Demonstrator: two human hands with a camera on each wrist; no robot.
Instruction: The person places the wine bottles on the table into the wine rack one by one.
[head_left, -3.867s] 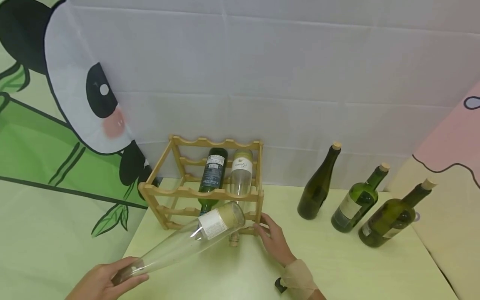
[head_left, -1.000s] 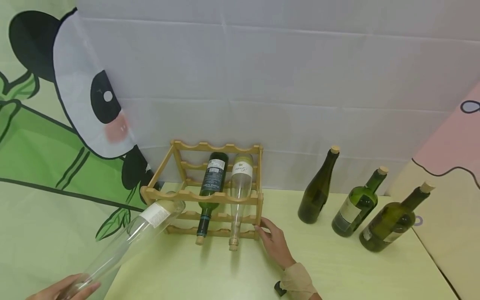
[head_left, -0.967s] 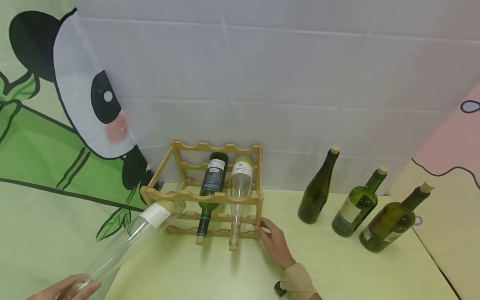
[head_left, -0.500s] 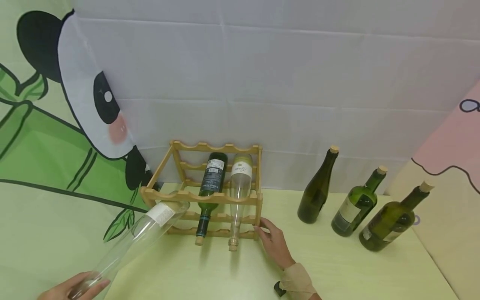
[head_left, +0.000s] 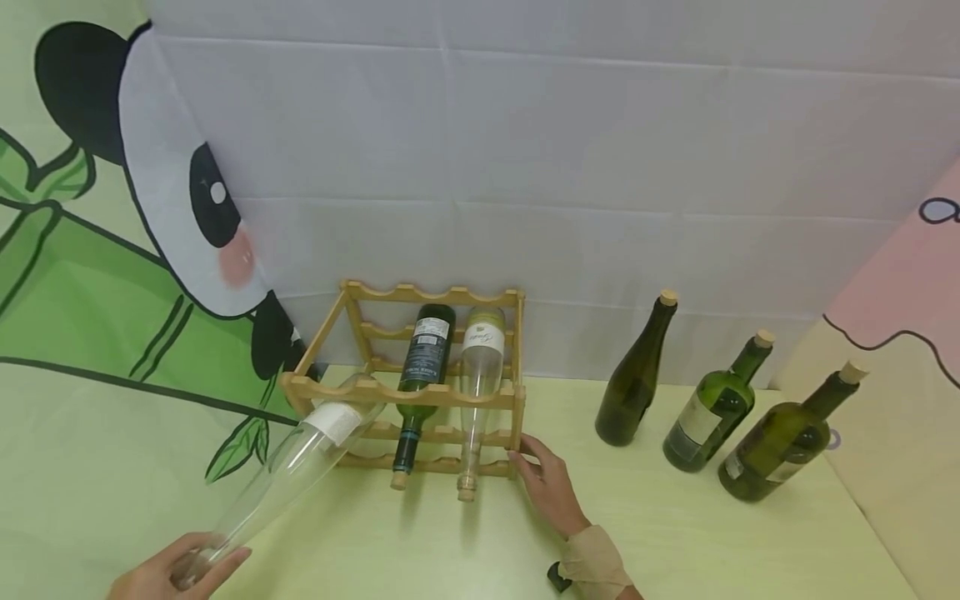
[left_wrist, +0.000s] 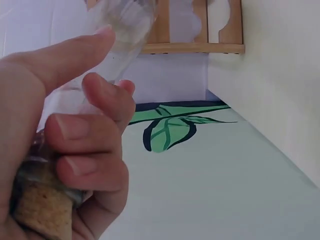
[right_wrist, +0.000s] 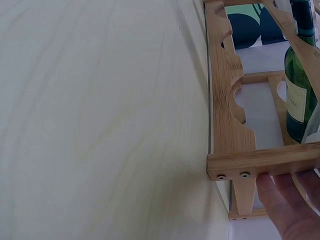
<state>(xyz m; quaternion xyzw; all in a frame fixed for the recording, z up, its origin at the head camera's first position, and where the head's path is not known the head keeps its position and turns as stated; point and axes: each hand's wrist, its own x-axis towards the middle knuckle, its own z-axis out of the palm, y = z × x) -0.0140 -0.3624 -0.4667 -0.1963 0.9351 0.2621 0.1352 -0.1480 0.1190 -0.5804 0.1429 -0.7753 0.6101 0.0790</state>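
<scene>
My left hand [head_left: 176, 571] grips a clear glass wine bottle [head_left: 281, 475] by its corked neck; the cork [left_wrist: 44, 210] shows below my curled fingers in the left wrist view. The bottle slants up to the right, its base end passing under the upper front rail at the left of a wooden wine rack [head_left: 442, 396]. My right hand [head_left: 551, 487] holds the rack's right front post, fingers against its side [right_wrist: 282, 192]. Inside the rack lie a dark green bottle [head_left: 425, 354] and a second clear bottle [head_left: 482, 367], corks toward me.
Three corked green bottles stand to the right on the table: a slim one [head_left: 636, 379], a labelled one [head_left: 708, 408] and a wider one [head_left: 787, 442]. A printed panda cloth [head_left: 172, 208] hangs at the left and back. The pale table [head_left: 390, 550] continues in front of the rack.
The clear bottle swung left from in front of the rack's middle, then shifted back right, its base sliding under the upper front rail. My right hand stays at the post.
</scene>
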